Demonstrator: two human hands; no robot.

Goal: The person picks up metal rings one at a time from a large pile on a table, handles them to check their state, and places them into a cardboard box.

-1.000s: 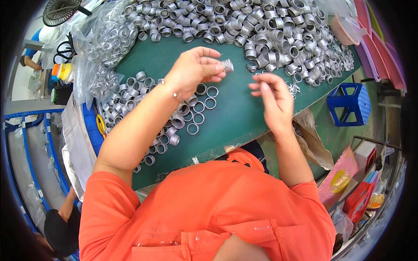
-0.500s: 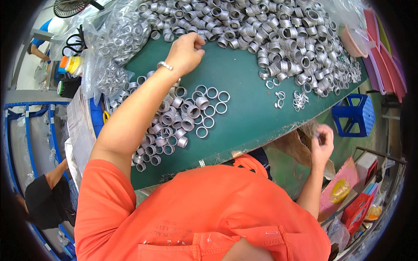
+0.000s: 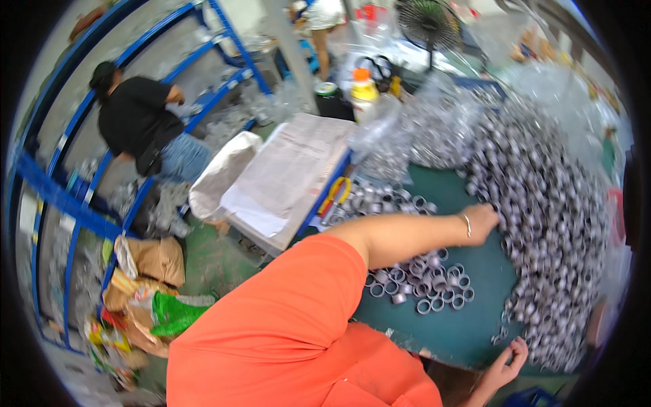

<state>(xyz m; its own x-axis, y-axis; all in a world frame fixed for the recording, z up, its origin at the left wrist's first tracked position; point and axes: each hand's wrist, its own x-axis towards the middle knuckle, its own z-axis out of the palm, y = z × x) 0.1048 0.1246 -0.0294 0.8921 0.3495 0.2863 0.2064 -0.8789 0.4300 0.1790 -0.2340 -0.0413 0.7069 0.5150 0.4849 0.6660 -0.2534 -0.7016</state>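
Note:
My left hand [image 3: 480, 224], with a bracelet at the wrist, is stretched over the green tabletop [image 3: 434, 337]. Its curled fingers are at the edge of a large heap of grey metal rings [image 3: 549, 224]; whatever they hold is hidden. Under that forearm lies a smaller group of similar rings [image 3: 441, 285], several of them standing or lying loose. My right hand [image 3: 507, 366] is low at the table's near edge, fingers loosely bent and apart from the thumb, with nothing visible in it. Close to it are a few small thin rings [image 3: 500, 334].
Clear bags of metal parts [image 3: 441, 129] lie at the table's far side, near an orange-capped bottle [image 3: 364, 91] and a black fan [image 3: 427, 27]. A paper-covered stand [image 3: 291, 176] adjoins the table. At the left, a person in black [image 3: 139, 122] stands by blue shelving [image 3: 74, 224].
The view has swung left, bringing the shelving and the other person more into sight. My left hand remains by the large heap; my right hand's fingers look looser than before.

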